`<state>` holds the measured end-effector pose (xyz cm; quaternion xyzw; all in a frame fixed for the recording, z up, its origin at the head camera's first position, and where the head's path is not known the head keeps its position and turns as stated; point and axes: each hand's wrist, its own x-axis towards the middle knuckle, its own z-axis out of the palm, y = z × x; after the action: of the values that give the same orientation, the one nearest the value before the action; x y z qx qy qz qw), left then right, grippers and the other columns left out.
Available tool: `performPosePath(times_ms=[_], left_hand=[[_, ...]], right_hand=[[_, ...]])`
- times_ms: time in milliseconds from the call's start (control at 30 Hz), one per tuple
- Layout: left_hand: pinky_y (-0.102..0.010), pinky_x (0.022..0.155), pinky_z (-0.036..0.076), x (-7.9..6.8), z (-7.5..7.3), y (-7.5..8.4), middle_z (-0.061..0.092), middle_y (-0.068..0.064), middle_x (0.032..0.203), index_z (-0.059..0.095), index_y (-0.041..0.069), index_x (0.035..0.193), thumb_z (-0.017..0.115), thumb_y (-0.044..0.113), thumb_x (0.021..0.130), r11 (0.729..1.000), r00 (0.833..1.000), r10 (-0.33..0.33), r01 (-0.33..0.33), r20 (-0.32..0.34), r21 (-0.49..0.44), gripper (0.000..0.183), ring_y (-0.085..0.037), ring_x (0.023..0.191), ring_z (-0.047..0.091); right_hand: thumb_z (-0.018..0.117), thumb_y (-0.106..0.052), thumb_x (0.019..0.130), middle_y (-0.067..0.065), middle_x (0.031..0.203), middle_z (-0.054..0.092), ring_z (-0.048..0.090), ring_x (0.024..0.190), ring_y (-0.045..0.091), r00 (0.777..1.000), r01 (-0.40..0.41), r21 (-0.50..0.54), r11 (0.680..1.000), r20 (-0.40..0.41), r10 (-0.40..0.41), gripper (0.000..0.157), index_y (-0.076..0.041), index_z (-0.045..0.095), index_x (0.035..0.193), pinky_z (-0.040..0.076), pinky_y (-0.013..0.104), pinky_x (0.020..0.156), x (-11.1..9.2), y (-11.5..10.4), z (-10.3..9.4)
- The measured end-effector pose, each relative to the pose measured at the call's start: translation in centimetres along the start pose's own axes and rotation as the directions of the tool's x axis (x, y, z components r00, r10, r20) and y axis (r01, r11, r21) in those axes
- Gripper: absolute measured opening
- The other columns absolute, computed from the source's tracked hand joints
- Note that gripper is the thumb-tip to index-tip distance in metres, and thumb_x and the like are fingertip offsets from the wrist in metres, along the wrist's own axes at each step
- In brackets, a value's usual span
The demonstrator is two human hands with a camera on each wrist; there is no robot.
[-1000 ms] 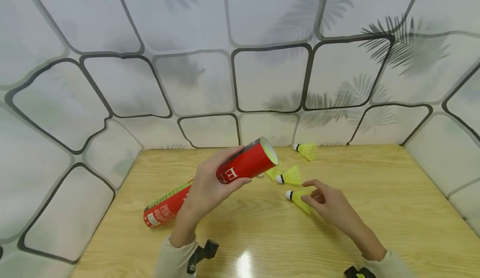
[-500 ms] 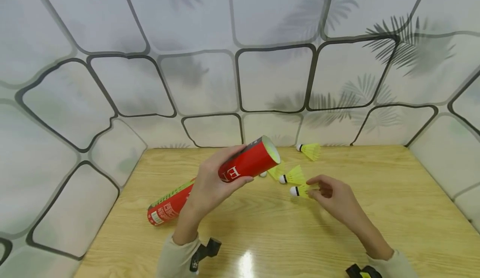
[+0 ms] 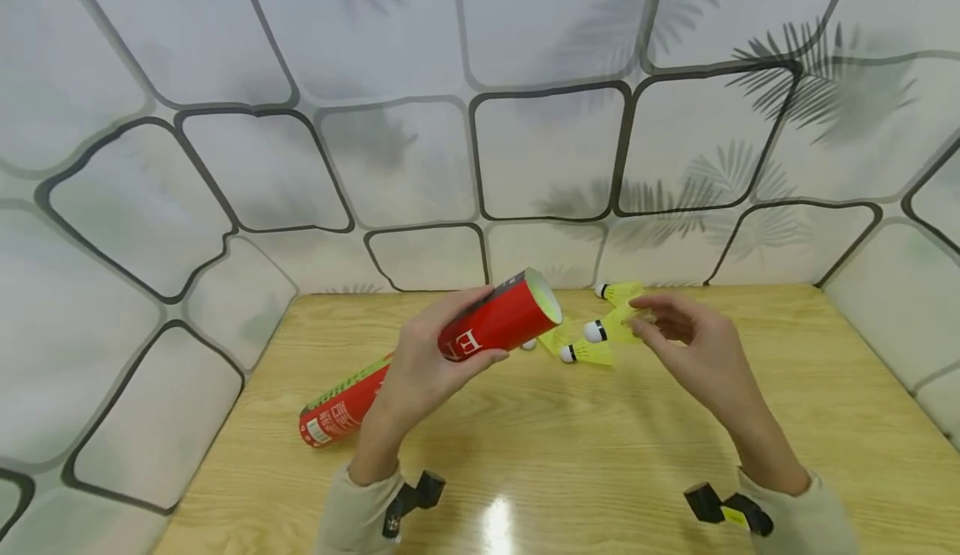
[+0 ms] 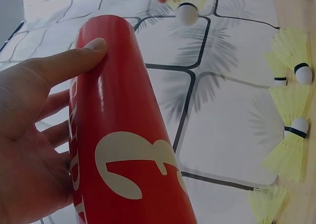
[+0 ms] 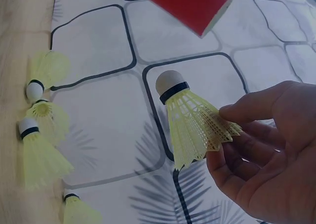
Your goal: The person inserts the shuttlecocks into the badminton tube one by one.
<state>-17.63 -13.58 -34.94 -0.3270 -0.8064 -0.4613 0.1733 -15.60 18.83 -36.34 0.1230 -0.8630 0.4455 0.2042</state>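
My left hand (image 3: 416,376) grips a long red shuttlecock tube (image 3: 502,322) round its upper half. The tube tilts, its uncovered round mouth up and to the right, its barcode end low at the left. In the left wrist view the thumb presses along the red tube wall (image 4: 123,100). My right hand (image 3: 697,351) pinches a yellow shuttlecock (image 5: 192,120) by its skirt between thumb and fingers, raised above the table. Its white cork points left toward the tube's mouth, a gap apart from it.
On the wooden table (image 3: 547,447) lie more yellow shuttlecocks: one (image 3: 588,353) beneath the raised one, one (image 3: 555,338) partly behind the tube, and one (image 3: 611,291) by the back wall. A patterned wall covering (image 3: 547,155) encloses the table's back and sides.
My right hand has taken hold of the nearest shuttlecock and lifted it off the table, up and away from me. The left hand and tube have stayed nearly still.
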Motion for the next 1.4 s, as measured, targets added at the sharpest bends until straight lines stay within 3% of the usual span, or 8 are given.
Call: performPosePath(times_ms=[200,367,533,733,900,1167,1400], left_hand=[[-0.043,0.094,0.056,0.1,0.1,0.1,0.064,-0.001,0.137,0.059,0.013,0.142,0.09,0.011,0.08,1.0,1.0,0.009,-0.009,0.001,0.004,0.07,-0.02,0.119,0.062],[-0.043,0.094,0.056,0.2,0.3,0.1,0.064,-0.001,0.137,0.059,0.013,0.142,0.09,0.011,0.08,1.0,1.0,0.019,-0.02,0.006,0.006,0.07,-0.02,0.119,0.062],[-0.042,0.094,0.056,0.3,0.4,0.2,0.064,0.0,0.137,0.059,0.013,0.143,0.09,0.012,0.08,1.0,1.0,0.025,-0.025,0.008,0.015,0.07,-0.019,0.118,0.062],[-0.042,0.094,0.056,0.5,0.6,0.3,0.064,0.0,0.138,0.059,0.014,0.143,0.09,0.013,0.08,0.999,0.999,0.032,-0.032,0.014,0.009,0.07,-0.019,0.119,0.062],[-0.04,0.093,0.056,0.2,0.6,0.5,0.064,0.004,0.137,0.059,0.017,0.144,0.09,0.015,0.081,1.0,0.999,0.021,-0.021,0.028,0.01,0.07,-0.016,0.118,0.061],[-0.04,0.092,0.057,-0.1,1.0,0.4,0.062,0.008,0.138,0.057,0.02,0.145,0.09,0.015,0.08,1.0,0.999,0.021,-0.02,0.037,-0.006,0.072,-0.015,0.118,0.06],[-0.041,0.093,0.056,0.0,1.1,0.3,0.061,0.006,0.14,0.057,0.019,0.145,0.09,0.015,0.081,0.999,0.998,0.035,-0.035,0.045,0.001,0.072,-0.016,0.119,0.06]], right_hand=[[0.073,0.0,0.094,0.01,0.1,0.075,0.067,0.086,0.0,0.995,0.062,0.048,0.997,-0.077,-0.058,0.022,-0.003,0.073,0.116,0.052,0.011,0.076,0.6,-2.0,-1.2],[0.074,0.006,0.091,0.001,0.101,0.075,0.068,0.087,0.005,0.983,0.09,0.093,0.992,-0.166,-0.074,0.028,-0.005,0.074,0.116,0.052,0.012,0.077,0.8,-3.6,-2.0],[0.074,0.01,0.088,-0.001,0.1,0.074,0.068,0.083,0.009,0.964,0.129,0.153,0.98,-0.253,-0.087,0.03,-0.002,0.074,0.116,0.052,0.013,0.077,1.0,-4.8,-2.7],[0.071,0.019,0.085,0.006,0.099,0.075,0.068,0.083,0.011,0.933,0.244,0.2,0.949,-0.316,-0.173,0.032,0.007,0.072,0.115,0.053,0.016,0.079,1.0,-5.0,-2.4],[0.068,0.021,0.085,0.013,0.1,0.074,0.068,0.086,0.013,0.93,0.296,0.231,0.927,-0.291,-0.224,0.032,0.007,0.072,0.114,0.053,0.019,0.081,0.8,-5.2,-1.1],[0.07,0.016,0.087,0.006,0.106,0.074,0.069,0.096,0.013,0.947,0.297,0.199,0.934,-0.186,-0.262,0.036,-0.003,0.074,0.117,0.054,0.019,0.086,0.3,-5.4,1.5],[0.075,0.012,0.085,0.001,0.106,0.076,0.072,0.093,0.016,0.93,0.361,0.109,0.926,-0.12,-0.348,0.037,-0.008,0.075,0.116,0.053,0.018,0.087,0.6,-5.2,3.5]])
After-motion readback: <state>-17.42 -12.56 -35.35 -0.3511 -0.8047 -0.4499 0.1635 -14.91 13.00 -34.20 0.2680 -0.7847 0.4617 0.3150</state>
